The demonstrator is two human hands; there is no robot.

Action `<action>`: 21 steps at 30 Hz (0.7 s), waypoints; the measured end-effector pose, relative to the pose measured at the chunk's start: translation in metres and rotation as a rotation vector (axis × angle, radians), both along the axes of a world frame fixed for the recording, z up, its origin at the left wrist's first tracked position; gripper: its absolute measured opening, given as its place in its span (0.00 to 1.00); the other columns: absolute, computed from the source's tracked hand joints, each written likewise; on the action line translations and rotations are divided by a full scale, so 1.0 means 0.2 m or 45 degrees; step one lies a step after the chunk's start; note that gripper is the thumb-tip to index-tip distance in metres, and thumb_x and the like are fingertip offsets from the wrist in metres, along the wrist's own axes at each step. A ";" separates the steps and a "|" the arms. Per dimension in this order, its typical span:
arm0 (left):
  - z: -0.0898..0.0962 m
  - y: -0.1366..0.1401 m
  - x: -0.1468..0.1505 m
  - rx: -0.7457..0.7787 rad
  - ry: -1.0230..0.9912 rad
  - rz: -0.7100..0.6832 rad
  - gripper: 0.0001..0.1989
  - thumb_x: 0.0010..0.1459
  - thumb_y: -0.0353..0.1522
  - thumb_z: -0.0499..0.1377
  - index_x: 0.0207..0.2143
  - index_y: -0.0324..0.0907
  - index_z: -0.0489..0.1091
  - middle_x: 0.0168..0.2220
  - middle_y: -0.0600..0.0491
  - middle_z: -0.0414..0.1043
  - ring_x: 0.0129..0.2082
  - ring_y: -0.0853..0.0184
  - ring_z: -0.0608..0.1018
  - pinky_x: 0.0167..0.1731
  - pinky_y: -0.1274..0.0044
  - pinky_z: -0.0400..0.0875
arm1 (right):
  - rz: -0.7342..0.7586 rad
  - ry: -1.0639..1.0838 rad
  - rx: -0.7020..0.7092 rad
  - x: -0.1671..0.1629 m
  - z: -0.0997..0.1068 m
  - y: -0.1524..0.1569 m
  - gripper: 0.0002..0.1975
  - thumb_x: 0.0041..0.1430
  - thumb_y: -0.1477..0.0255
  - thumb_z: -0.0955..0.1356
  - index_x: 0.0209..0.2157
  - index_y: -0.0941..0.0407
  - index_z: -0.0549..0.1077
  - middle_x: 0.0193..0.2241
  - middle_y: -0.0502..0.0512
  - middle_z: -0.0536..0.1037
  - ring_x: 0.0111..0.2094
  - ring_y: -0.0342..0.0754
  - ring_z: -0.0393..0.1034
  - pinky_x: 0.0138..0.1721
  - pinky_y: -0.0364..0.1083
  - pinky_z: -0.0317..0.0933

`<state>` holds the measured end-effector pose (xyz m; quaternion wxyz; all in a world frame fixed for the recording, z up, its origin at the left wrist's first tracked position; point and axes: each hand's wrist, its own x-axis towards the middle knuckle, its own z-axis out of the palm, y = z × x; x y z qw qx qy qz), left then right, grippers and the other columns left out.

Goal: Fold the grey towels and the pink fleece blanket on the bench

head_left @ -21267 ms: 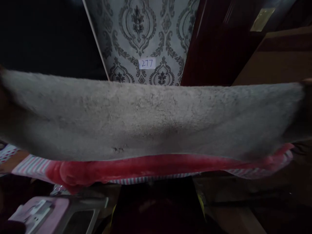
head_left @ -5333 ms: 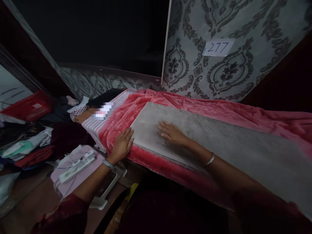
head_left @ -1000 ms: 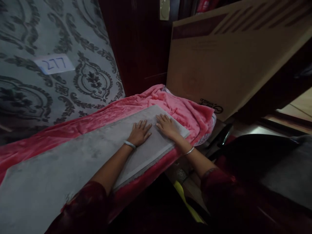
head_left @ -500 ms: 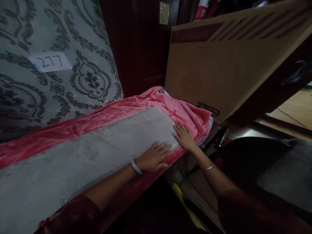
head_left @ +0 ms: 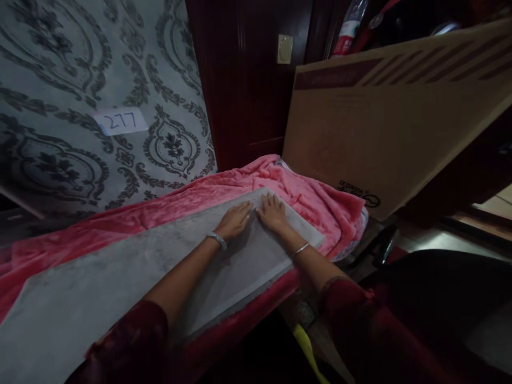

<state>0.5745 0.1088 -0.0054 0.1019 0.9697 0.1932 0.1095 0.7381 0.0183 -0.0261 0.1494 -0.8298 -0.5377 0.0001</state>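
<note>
A long, mottled grey sheet (head_left: 100, 277) lies flat over a pink plush blanket (head_left: 332, 205); I cannot tell what it is made of. My left hand (head_left: 234, 220) rests palm down on the sheet near its far end, fingers stretched out and pointing away to the right. Just right of it, my right hand (head_left: 273, 212) also lies flat on the sheet, its fingers slightly spread near the far edge. Neither hand grips anything. A paler layer with a straight edge shows along the sheet's near side. A bracelet circles each wrist.
Patterned wallpaper with a paper label (head_left: 122, 121) reading 277 stands behind at left. A large cardboard box (head_left: 384, 122) leans beyond the blanket's far end, with a bottle (head_left: 347, 32) behind it. A black rounded object (head_left: 440, 288) is at right, and a yellow strip (head_left: 307, 349) below.
Both hands have moved from the sheet's near right edge inward to its far side. The head view has shifted, so the wall and box appear lower and farther right.
</note>
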 end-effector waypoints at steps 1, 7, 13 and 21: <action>0.00 0.04 0.04 0.016 0.037 0.011 0.29 0.70 0.37 0.43 0.70 0.41 0.56 0.72 0.45 0.53 0.73 0.61 0.56 0.71 0.62 0.50 | 0.004 -0.016 -0.002 -0.02 -0.03 0.01 0.35 0.71 0.55 0.54 0.73 0.59 0.51 0.73 0.67 0.47 0.73 0.64 0.39 0.67 0.69 0.43; -0.09 0.09 0.28 0.016 0.227 0.126 0.30 0.71 0.43 0.41 0.71 0.45 0.54 0.74 0.45 0.49 0.74 0.55 0.52 0.69 0.51 0.47 | -0.003 -0.042 0.026 -0.05 -0.12 -0.01 0.32 0.71 0.60 0.54 0.72 0.57 0.55 0.73 0.65 0.50 0.72 0.64 0.43 0.67 0.68 0.43; -0.08 0.16 0.42 0.039 0.365 0.068 0.31 0.71 0.47 0.39 0.72 0.51 0.50 0.75 0.51 0.44 0.75 0.55 0.47 0.69 0.49 0.43 | -0.003 -0.007 -0.124 -0.07 -0.08 -0.10 0.37 0.70 0.54 0.57 0.73 0.58 0.52 0.74 0.64 0.43 0.73 0.68 0.35 0.68 0.69 0.37; -0.05 0.28 0.69 0.028 0.359 0.047 0.31 0.69 0.48 0.43 0.72 0.56 0.53 0.75 0.54 0.46 0.74 0.47 0.47 0.66 0.43 0.44 | -0.076 -0.052 -0.108 -0.05 -0.18 -0.45 0.38 0.68 0.49 0.60 0.72 0.54 0.55 0.73 0.68 0.47 0.73 0.70 0.39 0.68 0.68 0.37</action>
